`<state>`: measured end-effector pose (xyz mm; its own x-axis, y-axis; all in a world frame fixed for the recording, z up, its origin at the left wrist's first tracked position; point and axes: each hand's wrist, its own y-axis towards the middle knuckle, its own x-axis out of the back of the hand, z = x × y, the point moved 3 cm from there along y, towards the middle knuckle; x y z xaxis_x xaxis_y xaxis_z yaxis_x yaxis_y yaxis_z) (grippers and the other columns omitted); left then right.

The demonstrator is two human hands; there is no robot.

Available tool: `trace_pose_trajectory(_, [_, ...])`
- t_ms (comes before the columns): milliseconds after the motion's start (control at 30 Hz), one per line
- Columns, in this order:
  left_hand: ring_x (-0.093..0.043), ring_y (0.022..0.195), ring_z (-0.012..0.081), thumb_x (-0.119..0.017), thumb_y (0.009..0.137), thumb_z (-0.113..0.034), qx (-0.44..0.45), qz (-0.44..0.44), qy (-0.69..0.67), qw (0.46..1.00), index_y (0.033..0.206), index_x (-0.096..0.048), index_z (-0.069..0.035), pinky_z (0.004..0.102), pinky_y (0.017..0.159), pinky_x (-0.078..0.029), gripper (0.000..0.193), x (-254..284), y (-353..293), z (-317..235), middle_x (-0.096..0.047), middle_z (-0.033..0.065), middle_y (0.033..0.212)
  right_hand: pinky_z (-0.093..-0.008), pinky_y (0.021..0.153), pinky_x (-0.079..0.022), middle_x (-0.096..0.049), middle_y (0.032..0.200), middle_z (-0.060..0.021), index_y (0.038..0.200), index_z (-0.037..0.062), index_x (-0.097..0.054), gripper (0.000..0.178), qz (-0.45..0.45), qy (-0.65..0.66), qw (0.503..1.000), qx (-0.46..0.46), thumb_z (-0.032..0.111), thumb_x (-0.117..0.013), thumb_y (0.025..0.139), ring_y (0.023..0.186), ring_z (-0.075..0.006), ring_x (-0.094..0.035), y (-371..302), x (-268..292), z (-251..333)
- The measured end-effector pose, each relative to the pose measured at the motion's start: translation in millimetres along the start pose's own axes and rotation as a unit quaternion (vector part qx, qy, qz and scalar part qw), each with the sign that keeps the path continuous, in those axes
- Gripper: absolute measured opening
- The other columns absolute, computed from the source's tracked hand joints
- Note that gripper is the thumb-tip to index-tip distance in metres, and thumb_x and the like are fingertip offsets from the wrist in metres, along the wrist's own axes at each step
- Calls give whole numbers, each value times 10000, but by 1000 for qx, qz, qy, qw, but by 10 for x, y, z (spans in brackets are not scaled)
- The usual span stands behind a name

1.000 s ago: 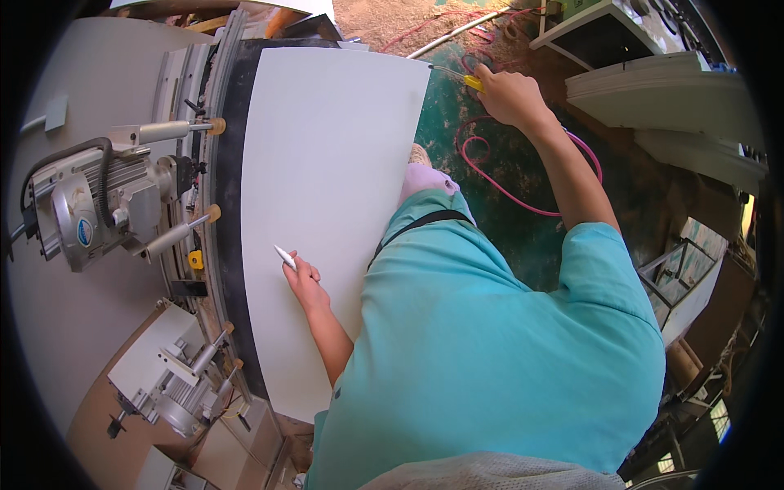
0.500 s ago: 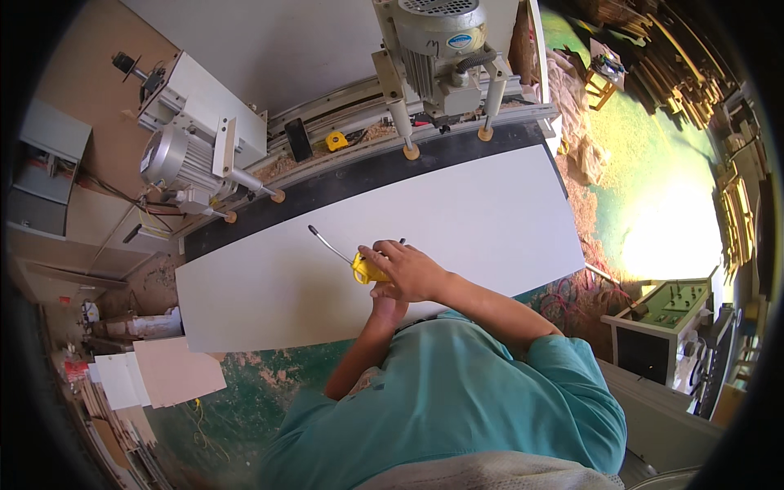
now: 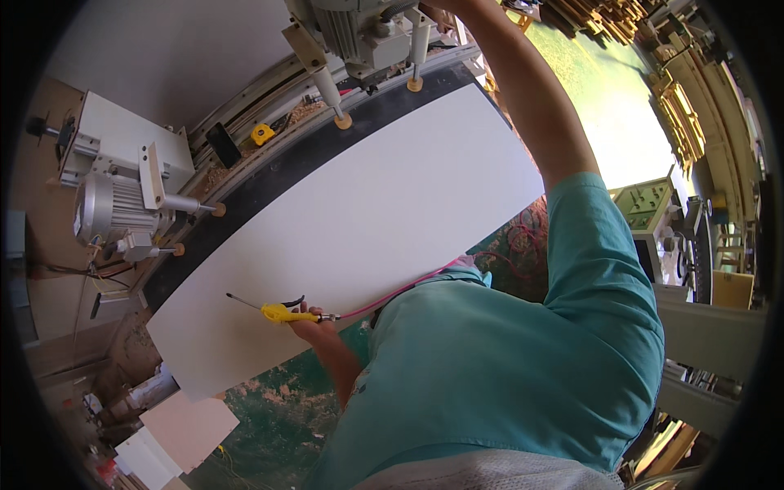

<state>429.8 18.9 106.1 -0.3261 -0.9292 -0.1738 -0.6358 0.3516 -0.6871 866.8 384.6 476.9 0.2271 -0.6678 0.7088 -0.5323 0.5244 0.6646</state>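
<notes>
A yellow air blow gun [image 3: 282, 314] with a thin metal nozzle and a black lever lies in the closed fingers of my left hand [image 3: 314, 327]. Its nozzle points left, over the white panel [image 3: 367, 204]. From its rear end a pink hose [image 3: 400, 291] runs right, along the front of my body. My right arm stretches far forward, past the panel's right end. At the top edge, beside the far motor [image 3: 343, 33], my right hand [image 3: 447, 5] is mostly cut off, and its fingers are hidden.
Along the panel's far side runs a black bed [image 3: 273, 181] with spindles over it. A second motor [image 3: 122, 204] stands at the left. A yellow tape measure [image 3: 262, 134] and a black phone [image 3: 222, 145] lie behind the bed. A green control box [image 3: 643, 202] stands at the right.
My right hand has left the blow gun and reached up to the far motor. My left hand now holds the gun alone, farther left. The whole view has turned, and the hose has come into sight.
</notes>
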Motion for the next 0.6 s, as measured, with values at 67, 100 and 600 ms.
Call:
trace_pose_trajectory(67, [-449, 472, 154, -479, 979, -332, -27, 8, 45, 999, 943, -456, -125, 261, 476, -408, 212, -172, 82, -15, -591, 82, 947, -440, 969, -427, -657, 1073, -74, 1127, 125, -681, 388, -19, -2, 1000, -12, 327, -730, 800, 1074, -279, -603, -194, 37, 83])
trace_pose_trajectory(100, [-457, 474, 154, -467, 987, -332, -40, 46, 65, 996, 949, -470, -117, 254, 476, -410, 218, -314, 61, -8, -602, 103, 1023, -448, 984, -420, -639, 1117, -87, 1130, 117, -665, 395, -68, -4, 998, -17, 331, -725, 803, 1103, -282, -585, -226, 148, 135])
trace_pose_trajectory(600, [-404, 413, 107, -408, 1037, -409, -23, 475, -6, 879, 1092, -506, -76, 281, 532, -311, 352, -1851, -1543, 667, -565, 16, 654, -637, 1068, -262, -655, 1147, -16, 1052, 202, -747, 339, 9, 135, 989, -51, 464, -606, 890, 1211, -280, -530, 75, -279, -161])
